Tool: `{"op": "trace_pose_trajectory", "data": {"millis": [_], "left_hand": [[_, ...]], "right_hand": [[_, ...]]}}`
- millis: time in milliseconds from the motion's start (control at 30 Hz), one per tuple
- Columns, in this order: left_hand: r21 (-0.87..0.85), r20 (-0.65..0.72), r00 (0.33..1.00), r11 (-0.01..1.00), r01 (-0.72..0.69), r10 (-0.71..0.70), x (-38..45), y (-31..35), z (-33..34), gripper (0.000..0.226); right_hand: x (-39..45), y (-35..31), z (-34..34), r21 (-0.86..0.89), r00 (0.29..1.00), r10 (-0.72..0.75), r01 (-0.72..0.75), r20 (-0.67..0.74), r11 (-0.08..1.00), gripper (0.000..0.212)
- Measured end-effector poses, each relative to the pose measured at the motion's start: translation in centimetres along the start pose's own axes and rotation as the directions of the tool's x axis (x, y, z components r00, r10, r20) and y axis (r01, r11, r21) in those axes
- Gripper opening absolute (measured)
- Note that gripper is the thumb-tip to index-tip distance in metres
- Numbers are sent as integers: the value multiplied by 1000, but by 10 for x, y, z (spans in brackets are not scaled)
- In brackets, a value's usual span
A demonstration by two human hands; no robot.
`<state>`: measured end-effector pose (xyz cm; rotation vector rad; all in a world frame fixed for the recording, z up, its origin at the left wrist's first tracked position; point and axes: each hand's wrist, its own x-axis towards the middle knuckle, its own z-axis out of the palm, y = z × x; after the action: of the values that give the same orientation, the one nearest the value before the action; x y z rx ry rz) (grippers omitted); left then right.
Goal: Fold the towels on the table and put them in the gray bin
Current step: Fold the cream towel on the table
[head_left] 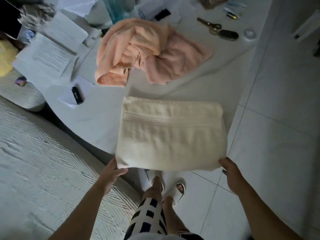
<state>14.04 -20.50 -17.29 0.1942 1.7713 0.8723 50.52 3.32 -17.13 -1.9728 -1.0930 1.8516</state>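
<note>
Now, left hand [110, 174]: grip pinching cream towel's [170, 134] near-left corner.
Right hand [231, 174]: grip pinching near-right corner.
Peach towel [147, 52]: crumpled on worktop [97, 115].

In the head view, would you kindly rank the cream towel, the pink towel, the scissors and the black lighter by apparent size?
1. Cream towel, folded, though it lies nearest the camera.
2. Pink towel, crumpled and farther off, so these two are not a sure ranking.
3. Scissors.
4. Black lighter, close to the scissors in size.
</note>
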Motion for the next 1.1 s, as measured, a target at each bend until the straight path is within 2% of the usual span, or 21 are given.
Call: {"op": "trace_pose_trajectory", "data": {"millis": [100, 133, 200, 333, 400, 500, 600, 667, 767, 833, 900, 1000, 1100], "left_hand": [[-77, 51, 998, 996, 42, -38, -3, -1, 7, 47], [-121, 57, 997, 990, 66, -60, -7, -2, 9, 45], [-211, 24, 996, 973, 90, -87, -17, -1, 11, 43], [-366, -39, 997, 929, 51, -70, -50, -6, 13, 45], [-441, -56, 997, 897, 28, -58, -66, -7, 12, 44], [-473, -62, 998, 881, -5, -27, -84, -6, 14, 38], [-416, -137, 991, 908, -54, -4, -93, 0, 21, 30], [-359, -203, 979, 930, -80, 5, -92, 3, 24, 30], [-331, -238, 971, 941, -73, -8, -89, 9, 28, 35], [-343, -248, 969, 936, -76, -12, -89, 15, 29, 38], [-362, -231, 973, 928, -84, -2, -91, 23, 31, 39], [-404, -185, 983, 911, -80, 4, -95, 30, 36, 36], [-453, -156, 988, 889, -62, -10, -96, 36, 43, 23]], "right_hand": [[-2, 3, -5, 65, 1000, 19, -18, -13, 998, 25], [-4, 6, -8, 70, 1000, 25, -25, -7, 997, 31], [-14, 9, -11, 93, 997, 17, -23, 71, 995, 32], [-27, 20, -22, -125, 977, 53, -28, 205, 992, 26], [-33, 26, -28, -144, 954, 99, -60, 283, 988, 29], [-41, 27, -35, 6, 926, 97, -106, 366, 994, 29], [-48, 23, -40, 213, 945, 88, -161, 316, 964, 32], [-54, 15, -40, 165, 963, 115, -157, 243, 974, 29], [-63, 10, -41, 13, 949, 247, -254, 198, 967, 22], [-65, 4, -42, 36, 941, 258, -272, 218, 962, 10], [-63, -1, -41, 123, 968, 181, -204, 176, 971, 3], [-57, 1, -35, 35, 990, 104, -107, 95, 994, 19], [-47, 13, -22, -35, 986, 146, -143, 87, 989, 51]]}}
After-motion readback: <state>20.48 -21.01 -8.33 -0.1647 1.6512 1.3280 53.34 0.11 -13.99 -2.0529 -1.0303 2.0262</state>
